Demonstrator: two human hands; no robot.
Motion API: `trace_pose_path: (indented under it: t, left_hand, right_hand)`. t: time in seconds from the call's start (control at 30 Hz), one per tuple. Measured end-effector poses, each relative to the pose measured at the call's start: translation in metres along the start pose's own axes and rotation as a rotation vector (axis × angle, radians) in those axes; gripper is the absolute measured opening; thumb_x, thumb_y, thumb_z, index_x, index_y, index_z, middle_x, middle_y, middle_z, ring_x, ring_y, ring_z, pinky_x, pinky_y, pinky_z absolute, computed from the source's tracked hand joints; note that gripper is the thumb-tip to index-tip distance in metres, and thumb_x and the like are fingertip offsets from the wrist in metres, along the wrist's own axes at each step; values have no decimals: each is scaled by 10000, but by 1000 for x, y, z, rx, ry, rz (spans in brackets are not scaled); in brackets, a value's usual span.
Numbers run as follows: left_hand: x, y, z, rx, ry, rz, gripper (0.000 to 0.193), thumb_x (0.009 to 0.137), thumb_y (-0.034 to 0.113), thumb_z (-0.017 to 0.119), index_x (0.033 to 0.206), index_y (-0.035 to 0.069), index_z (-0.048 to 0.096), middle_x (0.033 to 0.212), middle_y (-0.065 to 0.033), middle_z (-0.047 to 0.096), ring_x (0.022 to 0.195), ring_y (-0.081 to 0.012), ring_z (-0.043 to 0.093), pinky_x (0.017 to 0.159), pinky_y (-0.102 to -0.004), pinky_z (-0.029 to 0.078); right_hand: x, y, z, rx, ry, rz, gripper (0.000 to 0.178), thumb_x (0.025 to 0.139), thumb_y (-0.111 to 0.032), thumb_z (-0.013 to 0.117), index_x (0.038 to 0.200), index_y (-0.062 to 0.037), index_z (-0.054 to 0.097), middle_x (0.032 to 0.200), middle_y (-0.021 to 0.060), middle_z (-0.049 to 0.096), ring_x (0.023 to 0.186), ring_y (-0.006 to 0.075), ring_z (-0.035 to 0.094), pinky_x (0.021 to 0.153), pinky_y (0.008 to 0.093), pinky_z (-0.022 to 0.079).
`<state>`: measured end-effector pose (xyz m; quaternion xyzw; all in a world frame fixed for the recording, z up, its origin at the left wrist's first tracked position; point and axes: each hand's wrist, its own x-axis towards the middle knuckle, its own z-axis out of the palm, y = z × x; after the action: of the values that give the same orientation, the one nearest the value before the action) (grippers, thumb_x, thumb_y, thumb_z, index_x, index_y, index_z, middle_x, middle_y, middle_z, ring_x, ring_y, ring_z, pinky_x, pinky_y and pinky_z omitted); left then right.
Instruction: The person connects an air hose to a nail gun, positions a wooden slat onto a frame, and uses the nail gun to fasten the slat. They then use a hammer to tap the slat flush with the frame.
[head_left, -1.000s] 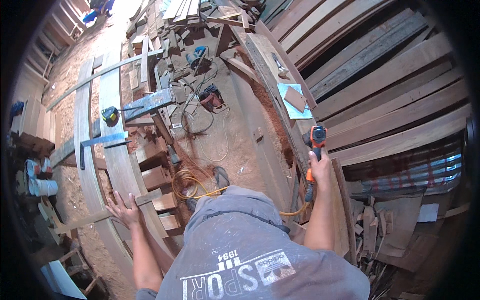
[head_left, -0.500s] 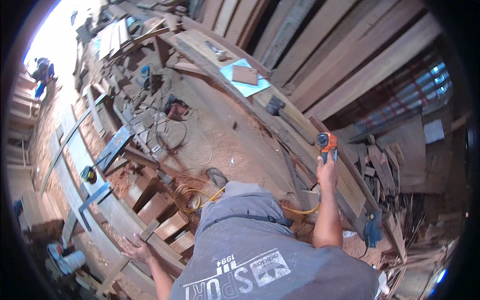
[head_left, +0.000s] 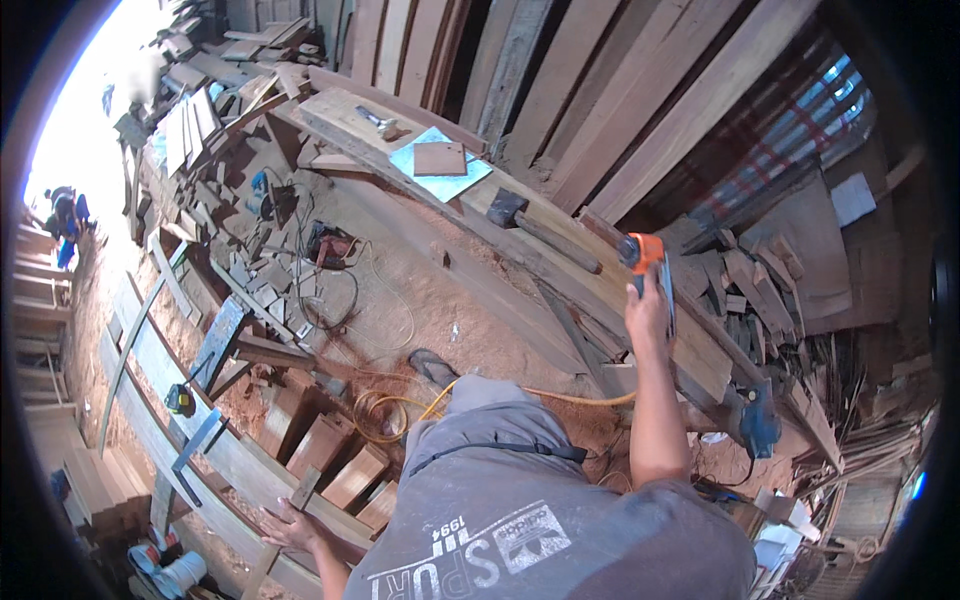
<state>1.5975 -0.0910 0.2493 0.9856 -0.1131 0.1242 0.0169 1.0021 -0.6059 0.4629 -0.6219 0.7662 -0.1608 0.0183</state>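
My right hand is closed round the handle of an orange and black nail gun, held over the long wooden workbench. A yellow air hose runs towards it from my waist. On the bench top, close to the nail gun, lies a mallet with a dark head and wooden handle. To my left, my left hand has its fingers spread at the edge of long, curved-looking boards. It seems to rest on them and holds nothing. A short wooden strip lies across the boards just beyond it.
A tape measure and a try square lie on the left boards. A claw hammer and a small wooden panel sit farther up the bench. A blue power tool is at its near end. Another person is far left.
The view has shifted, so the bench appears farther left. My right hand has turned the nail gun, its long side now showing. My left hand stays by the boards, fingers spread.
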Motion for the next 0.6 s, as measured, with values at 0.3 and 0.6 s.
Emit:
trace_pose_path:
  t: [0.3,0.6]
  left_hand:
    - [0,-16,20,-18,219,79,699,998,677,617,1502,193,626,1470,-151,647,1401,-519,511,1217,-655,356]
    - [-6,12,-5,-82,7,-88,714,989,676,618,1548,234,578,1618,-177,498,1531,-515,338,1250,-646,275]
  right_hand:
    - [25,-73,-3,107,22,-426,729,1007,-169,700,1618,33,360,1547,330,505,1419,490,509,1180,505,437]
    - [-70,-150,127,70,-910,-646,675,1056,-316,634,1666,-198,369,1334,307,653,1256,493,632,1067,579,507]
